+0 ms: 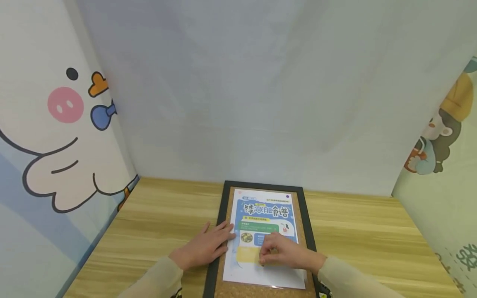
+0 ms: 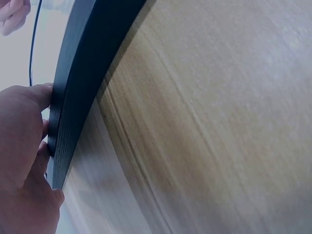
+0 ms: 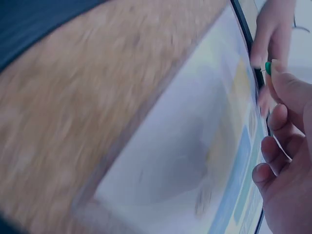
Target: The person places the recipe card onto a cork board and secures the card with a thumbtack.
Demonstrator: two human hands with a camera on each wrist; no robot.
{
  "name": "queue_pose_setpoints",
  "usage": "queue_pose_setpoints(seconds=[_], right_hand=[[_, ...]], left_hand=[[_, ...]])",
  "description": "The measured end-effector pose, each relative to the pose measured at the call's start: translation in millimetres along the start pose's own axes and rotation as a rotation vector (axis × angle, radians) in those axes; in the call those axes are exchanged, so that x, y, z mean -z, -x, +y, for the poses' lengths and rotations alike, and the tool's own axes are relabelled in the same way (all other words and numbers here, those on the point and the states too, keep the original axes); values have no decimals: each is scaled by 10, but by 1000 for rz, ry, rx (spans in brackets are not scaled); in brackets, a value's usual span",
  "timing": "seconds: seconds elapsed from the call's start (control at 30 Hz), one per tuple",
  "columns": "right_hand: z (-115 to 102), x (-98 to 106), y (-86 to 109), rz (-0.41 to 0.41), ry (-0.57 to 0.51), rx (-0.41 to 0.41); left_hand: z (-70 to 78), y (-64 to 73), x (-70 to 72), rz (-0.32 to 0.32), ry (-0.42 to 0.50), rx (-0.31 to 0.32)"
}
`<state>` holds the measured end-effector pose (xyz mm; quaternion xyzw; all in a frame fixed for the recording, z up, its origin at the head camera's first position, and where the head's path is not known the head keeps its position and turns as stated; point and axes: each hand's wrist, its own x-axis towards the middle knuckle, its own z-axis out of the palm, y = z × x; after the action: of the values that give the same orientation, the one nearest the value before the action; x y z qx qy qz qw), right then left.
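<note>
A corkboard with a black frame lies on the table, bearing a printed poster with a blue heading. My left hand rests over the left side of the frame, fingers spread onto the poster's left edge. In the left wrist view, that hand touches the black frame. My right hand is above the lower middle of the poster. Between its thumb and index finger it pinches a green push pin, with the thin needle showing in the right wrist view. The other fingers are curled.
A purple round pin head sits at the poster's upper right corner, and a small reddish spot at its upper left. The wood-grain table extends on both sides. A pale curtain stands behind, with cartoon-printed walls either side.
</note>
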<state>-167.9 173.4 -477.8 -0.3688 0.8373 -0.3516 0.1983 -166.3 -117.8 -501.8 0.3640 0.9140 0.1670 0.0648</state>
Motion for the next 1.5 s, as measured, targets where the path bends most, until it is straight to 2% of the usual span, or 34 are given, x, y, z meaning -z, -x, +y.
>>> queue_pose_setpoints(seconds=[0.13, 0.27, 0.37, 0.5, 0.63, 0.8, 0.93, 1.17, 1.5], right_hand=[[-79, -136, -150, -59, 26, 42], [-128, -251, -258, -85, 85, 130], [-145, -329, -319, -82, 141, 189], [-176, -405, -381, -87, 186, 221], [-218, -456, -434, -96, 209, 213], [-291, -454, -492, -109, 216, 160], [-320, -446, -535, -120, 210, 130], [-330, -459, -562, -111, 185, 125], [-342, -474, -603, -110, 106, 111]], left_hand=[[-5, 13, 7, -10, 24, 26], [-5, 15, 11, -21, 47, 58], [-7, 11, 3, -11, 54, 52], [-9, 5, -6, 3, 54, 25], [-19, 10, -15, 7, 55, 3], [-24, 12, -13, 22, 60, -22], [-6, 19, 11, 25, 49, -18], [24, 34, 38, 10, 38, 1], [7, 21, 27, -6, 25, 2]])
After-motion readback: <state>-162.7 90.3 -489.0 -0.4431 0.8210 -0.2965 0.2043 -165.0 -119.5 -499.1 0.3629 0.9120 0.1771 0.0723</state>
